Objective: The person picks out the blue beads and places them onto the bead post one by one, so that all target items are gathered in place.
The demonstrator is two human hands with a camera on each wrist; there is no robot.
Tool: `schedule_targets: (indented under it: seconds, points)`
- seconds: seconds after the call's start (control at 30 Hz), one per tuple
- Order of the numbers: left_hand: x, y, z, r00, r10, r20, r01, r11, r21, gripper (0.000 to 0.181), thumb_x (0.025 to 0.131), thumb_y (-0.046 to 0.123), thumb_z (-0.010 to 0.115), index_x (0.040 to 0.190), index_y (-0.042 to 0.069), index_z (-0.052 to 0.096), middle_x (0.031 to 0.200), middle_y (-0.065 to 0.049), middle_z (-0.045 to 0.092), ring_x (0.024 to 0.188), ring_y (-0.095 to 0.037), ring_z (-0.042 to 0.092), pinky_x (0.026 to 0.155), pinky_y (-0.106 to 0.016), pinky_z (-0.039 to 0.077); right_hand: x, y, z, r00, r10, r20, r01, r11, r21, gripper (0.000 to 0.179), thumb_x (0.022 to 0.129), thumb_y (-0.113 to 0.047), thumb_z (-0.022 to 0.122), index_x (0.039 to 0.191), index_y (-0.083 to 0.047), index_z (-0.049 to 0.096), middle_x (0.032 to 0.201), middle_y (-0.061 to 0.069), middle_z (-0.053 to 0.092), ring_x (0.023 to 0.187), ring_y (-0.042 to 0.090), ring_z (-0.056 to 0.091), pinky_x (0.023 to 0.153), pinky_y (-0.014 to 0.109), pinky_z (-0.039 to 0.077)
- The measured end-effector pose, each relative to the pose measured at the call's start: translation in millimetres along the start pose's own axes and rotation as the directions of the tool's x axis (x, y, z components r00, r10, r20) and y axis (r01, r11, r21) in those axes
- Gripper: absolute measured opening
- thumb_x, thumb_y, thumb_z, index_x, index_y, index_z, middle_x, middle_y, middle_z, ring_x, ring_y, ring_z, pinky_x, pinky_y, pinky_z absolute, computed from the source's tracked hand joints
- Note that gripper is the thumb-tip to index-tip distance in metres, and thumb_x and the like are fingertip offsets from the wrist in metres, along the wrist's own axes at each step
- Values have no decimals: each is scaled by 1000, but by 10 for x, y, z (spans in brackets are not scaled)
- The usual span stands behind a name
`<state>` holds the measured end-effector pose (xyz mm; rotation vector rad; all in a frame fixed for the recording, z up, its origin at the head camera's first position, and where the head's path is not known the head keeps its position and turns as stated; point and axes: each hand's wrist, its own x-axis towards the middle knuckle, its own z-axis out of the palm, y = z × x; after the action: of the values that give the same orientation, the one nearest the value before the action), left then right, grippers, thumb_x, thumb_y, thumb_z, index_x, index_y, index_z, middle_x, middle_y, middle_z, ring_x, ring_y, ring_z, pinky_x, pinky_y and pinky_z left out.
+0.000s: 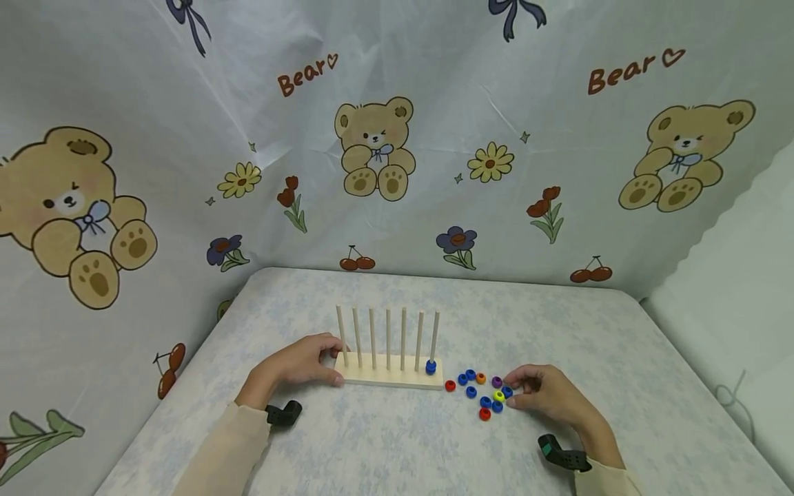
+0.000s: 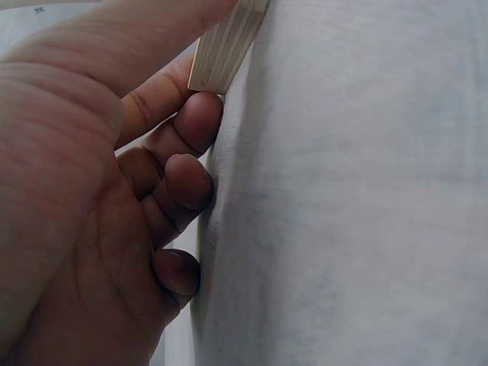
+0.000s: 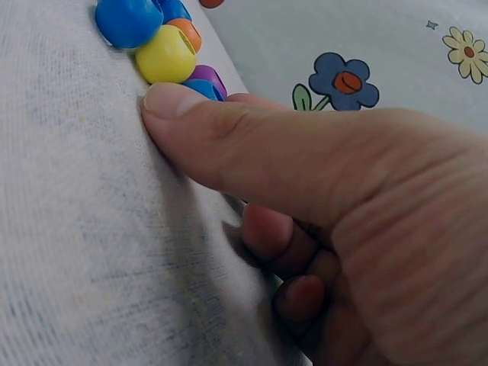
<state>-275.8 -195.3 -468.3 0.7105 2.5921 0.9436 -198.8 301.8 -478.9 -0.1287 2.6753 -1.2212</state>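
A wooden peg board with a row of several upright pegs stands on the table, blue beads on its rightmost peg. My left hand grips its left end, thumb at the front and fingers behind; in the left wrist view the board's end shows by the fingers. Right of the board lie loose blue, red, orange, purple and yellow beads. My right hand is at their right edge, thumb and index finger apart around a blue bead. Its thumb tip overlaps that bead beside a yellow bead.
A purple bead and a yellow one lie close by the right fingertips. Nearest the front is a red bead; another red bead sits by the board's right end. Behind the pale table hangs a bear-print sheet.
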Motion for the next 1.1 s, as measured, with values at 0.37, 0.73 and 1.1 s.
schedule_targets:
  seconds: [0.37,0.73,1.1]
  points:
    - [-16,15,2,1000,-11,-4,11,1000,-11,44,72,43,89,109,34,67,100,4,57,89,-17,47,78,-32,38,-21,-18,-9,999,-49,22,49,999,6,31,76,-23,88,102,-12,74,85,4,60,75,15,49,62,25,41]
    - [-11,6,-2,1000,1,-1,-1,1000,-8,44,71,44,89,108,33,67,100,4,57,89,-16,47,77,-30,39,-22,-10,-4,999,-32,19,32,999,5,31,76,-22,88,102,-12,74,85,4,59,76,16,49,63,25,41]
    - [-3,-8,11,1000,-9,-3,9,1000,-19,43,71,44,89,105,35,66,99,5,56,89,-16,46,77,-31,39,-19,-20,5,1000,-14,15,14,1000,10,30,77,-20,87,102,-12,73,85,5,57,77,17,48,63,26,40]
